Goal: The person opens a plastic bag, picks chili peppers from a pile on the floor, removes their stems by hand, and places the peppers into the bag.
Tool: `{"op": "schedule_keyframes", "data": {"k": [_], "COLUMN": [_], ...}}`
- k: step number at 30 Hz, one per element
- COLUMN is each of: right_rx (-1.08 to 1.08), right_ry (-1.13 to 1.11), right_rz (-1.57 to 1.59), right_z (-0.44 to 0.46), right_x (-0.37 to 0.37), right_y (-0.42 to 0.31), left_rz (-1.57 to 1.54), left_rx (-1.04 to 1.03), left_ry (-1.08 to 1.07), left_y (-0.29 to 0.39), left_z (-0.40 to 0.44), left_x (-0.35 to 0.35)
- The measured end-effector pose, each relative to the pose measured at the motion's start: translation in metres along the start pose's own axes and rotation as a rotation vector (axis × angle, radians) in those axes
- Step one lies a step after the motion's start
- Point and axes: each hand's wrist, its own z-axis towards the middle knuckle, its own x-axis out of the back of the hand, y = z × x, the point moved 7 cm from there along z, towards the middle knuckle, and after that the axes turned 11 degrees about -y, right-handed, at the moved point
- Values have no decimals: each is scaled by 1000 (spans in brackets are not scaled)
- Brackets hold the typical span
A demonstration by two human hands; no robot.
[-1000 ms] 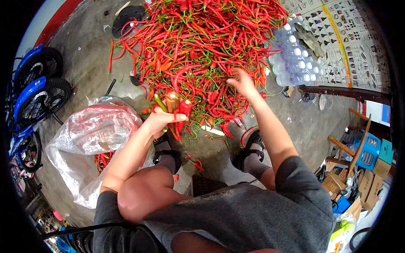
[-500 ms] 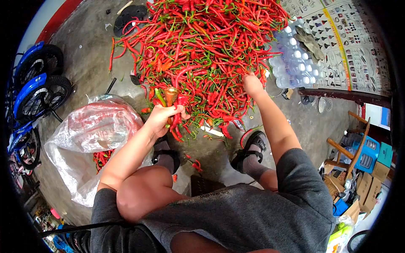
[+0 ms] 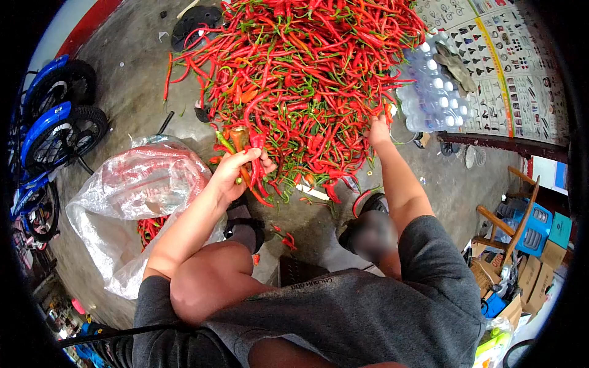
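A big heap of red chili peppers (image 3: 307,67), many with green stems, spreads over the floor in front of me. My left hand (image 3: 236,170) is closed around several chili peppers (image 3: 256,142) at the near left side of the heap. Red ones, a green one and a brownish one stick out above its fingers. My right hand (image 3: 379,132) is at the heap's right edge, its fingers bent together beside an orange-red pepper; what they pinch is too small to make out.
A clear plastic bag (image 3: 110,227) with red peppers inside lies to the left, near blue-framed bicycles (image 3: 46,135). Wrapped water bottles (image 3: 432,92) stand right of the heap. A wooden chair (image 3: 509,221) and cardboard boxes (image 3: 534,276) are farther right.
My right hand has shifted rightward along the heap's edge, toward the bottles. My left hand still holds its peppers in nearly the same place. The view has shifted slightly.
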Motion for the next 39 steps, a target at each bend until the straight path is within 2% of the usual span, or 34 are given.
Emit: {"op": "schedule_keyframes", "data": {"k": [3,5,8,9,10,11,12,13,14,15,16,17,18,23,25,27,29,31,33,35,39], "right_rx": [-16,-33,122,155,225,245,520,687,819,897,808,734,732,764,598,447,318,340,257,313,266], "right_ry": [-75,-4,317,266,180,34,195,184,241,201,59,-17,15,104,-315,-803,-1152,-1046,-576,-102,-208], "right_rz": [-48,-64,263,434,837,1058,962,878,760,820,1044,1120,1083,999,1368,1711,1882,1722,1214,455,433], "right_z": [1,-8,-42,-63,-66,-98,-120,-143,-167,-178,-183,-187,-187,-186,-175,-176,-173,-142,-86,-29,24], "right_x": [-2,5,47,67,48,62,71,77,90,82,66,61,63,69,39,17,4,0,-6,-9,-24], "right_y": [11,11,-22,-56,-69,-113,-148,-182,-211,-227,-235,-237,-236,-237,-236,-234,-228,-210,-179,-156,-167], "left_rz": [0,11,-6,-7,-33,-56,-54,-60,-66,-64,-59,-55,-38,89,166,297,338,243,129,-26,-108], "left_rx": [7,18,60,60,68,76,78,111,143,144,153,163,114,71,47,93,95,78,85,9,22], "left_ry": [0,-20,70,69,23,-24,-26,-53,-79,-82,-92,-102,-23,-1,18,-97,-92,-94,-146,-139,-247], "left_y": [1,-2,0,0,-2,-4,-5,-8,-10,-13,-17,-20,-19,-14,-7,-2,-1,2,9,11,14], "left_z": [-1,0,-4,-3,-1,0,0,-1,-1,-2,-1,-1,0,-2,-6,-10,-11,-9,-11,-13,-13], "left_x": [3,5,-4,-8,-15,-22,-28,-36,-41,-34,-23,-14,-11,-8,-14,-30,-27,-23,-24,-23,-35]}}
